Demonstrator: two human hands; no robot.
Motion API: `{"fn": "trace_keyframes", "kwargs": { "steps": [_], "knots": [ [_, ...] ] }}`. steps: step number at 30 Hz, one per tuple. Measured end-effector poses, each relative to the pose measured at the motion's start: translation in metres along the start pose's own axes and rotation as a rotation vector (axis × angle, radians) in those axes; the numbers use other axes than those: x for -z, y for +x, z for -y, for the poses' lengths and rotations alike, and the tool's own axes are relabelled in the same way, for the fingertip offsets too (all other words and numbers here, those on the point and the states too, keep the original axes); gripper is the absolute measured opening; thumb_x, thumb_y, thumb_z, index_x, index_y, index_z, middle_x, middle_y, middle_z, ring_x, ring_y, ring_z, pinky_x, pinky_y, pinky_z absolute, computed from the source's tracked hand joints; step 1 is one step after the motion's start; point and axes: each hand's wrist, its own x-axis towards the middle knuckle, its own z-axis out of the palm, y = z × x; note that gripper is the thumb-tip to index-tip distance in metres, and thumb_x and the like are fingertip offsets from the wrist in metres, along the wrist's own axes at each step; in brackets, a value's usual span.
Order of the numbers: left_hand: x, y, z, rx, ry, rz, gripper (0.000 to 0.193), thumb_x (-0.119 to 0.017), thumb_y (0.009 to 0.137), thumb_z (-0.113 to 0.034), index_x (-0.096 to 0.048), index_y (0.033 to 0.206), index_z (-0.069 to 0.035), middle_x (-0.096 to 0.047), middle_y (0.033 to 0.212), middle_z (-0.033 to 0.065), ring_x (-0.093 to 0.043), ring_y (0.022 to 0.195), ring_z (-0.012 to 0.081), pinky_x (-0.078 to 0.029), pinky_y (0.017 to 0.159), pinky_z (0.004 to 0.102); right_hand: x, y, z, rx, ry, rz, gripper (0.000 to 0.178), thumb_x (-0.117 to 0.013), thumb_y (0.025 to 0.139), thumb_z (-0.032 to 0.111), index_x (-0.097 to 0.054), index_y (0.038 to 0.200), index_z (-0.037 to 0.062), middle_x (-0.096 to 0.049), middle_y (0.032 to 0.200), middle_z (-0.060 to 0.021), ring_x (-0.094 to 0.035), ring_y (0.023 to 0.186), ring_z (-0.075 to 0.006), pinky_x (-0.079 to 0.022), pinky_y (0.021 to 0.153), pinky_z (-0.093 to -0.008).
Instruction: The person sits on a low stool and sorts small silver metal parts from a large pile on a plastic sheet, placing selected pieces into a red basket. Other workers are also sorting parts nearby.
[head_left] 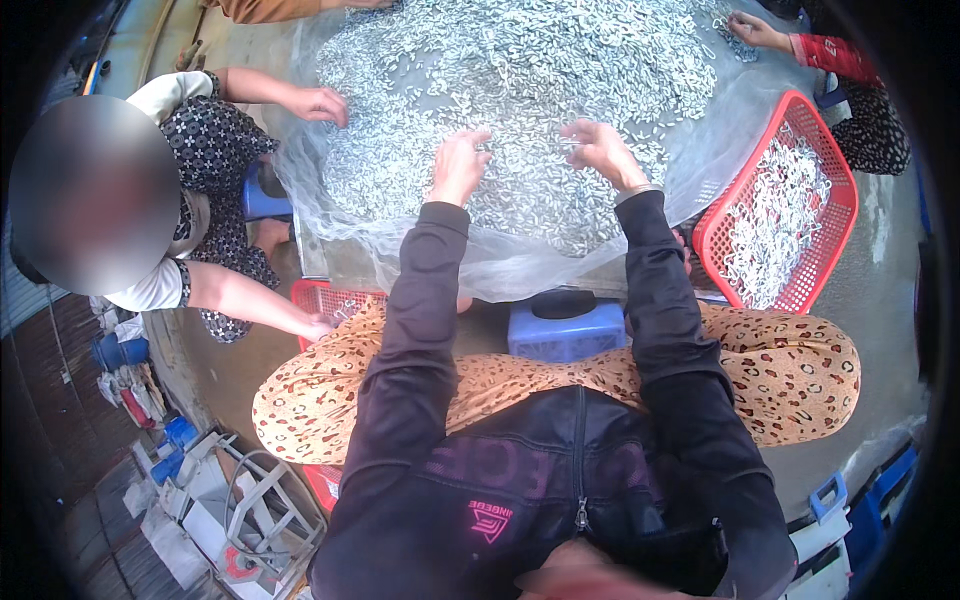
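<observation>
A wide heap of small silvery-white curled pieces [540,60] lies spread over a sheer whitish net [560,275] in front of me; I cannot make out their kind. My left hand [460,168] hovers over or touches the near part of the heap, its thumb and fingers apart. Facing it is my right hand [603,155], also with fingers apart and slightly smeared by motion. No piece shows in either hand. At my right, a red plastic basket [848,215] holds many of the same white pieces, looking larger and more tangled.
A person [200,130] sits at the left, one hand on the heap's edge, the other by a second red basket [310,295]. Other people's hands reach in at the top and far right [760,32]. A blue plastic stool [565,330] stands between my knees.
</observation>
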Motion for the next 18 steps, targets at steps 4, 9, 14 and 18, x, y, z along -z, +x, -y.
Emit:
{"fn": "trace_keyframes", "kwargs": {
  "steps": [4, 9, 14, 18],
  "knots": [
    [-0.044, 0.004, -0.014, -0.025, 0.015, 0.056, 0.02, -0.067, 0.076, -0.01, -0.067, 0.095, -0.004, -0.065, 0.097, 0.018, -0.062, 0.091, 0.0321, -0.049, 0.078, 0.0396, 0.007, 0.0, 0.005, -0.077, 0.192, -0.006, 0.033, -0.061, 0.077, 0.009, -0.059, 0.107, -0.0031, -0.062, 0.086, -0.0068, -0.061, 0.071, -0.0135, -0.051, 0.065, -0.0253],
    [-0.068, 0.02, -0.016, 0.048, 0.161, 0.193, 0.006, -0.064, 0.074, -0.006, -0.066, 0.079, -0.003, -0.064, 0.091, 0.02, -0.063, 0.084, 0.0332, -0.049, 0.075, 0.0396, 0.023, -0.001, 0.006, -0.092, 0.081, -0.038, 0.034, -0.066, 0.076, 0.017, -0.062, 0.105, -0.0008, -0.065, 0.084, -0.0049, -0.058, 0.07, -0.0088, -0.048, 0.066, -0.0238],
    [-0.057, 0.014, -0.003, 0.172, -0.171, 0.211, 0.021, -0.068, 0.073, -0.014, -0.064, 0.09, -0.002, -0.064, 0.091, 0.0189, -0.063, 0.084, 0.0318, -0.049, 0.075, 0.0366, 0.019, 0.006, -0.011, -0.016, -0.388, -0.217, 0.034, -0.071, 0.074, 0.017, -0.066, 0.101, -0.0045, -0.068, 0.082, -0.0107, -0.064, 0.073, -0.013, -0.049, 0.064, -0.0264],
    [-0.065, 0.006, -0.016, 0.02, -0.084, 0.081, 0.029, -0.071, 0.074, -0.015, -0.063, 0.099, -0.003, -0.065, 0.091, 0.0155, -0.063, 0.084, 0.0284, -0.049, 0.076, 0.0364, 0.01, 0.006, -0.014, -0.143, 0.097, -0.105, 0.041, -0.067, 0.077, 0.013, -0.059, 0.114, -0.0045, -0.067, 0.088, -0.0116, -0.064, 0.074, -0.0141, -0.05, 0.071, -0.0255]
  ]
}}
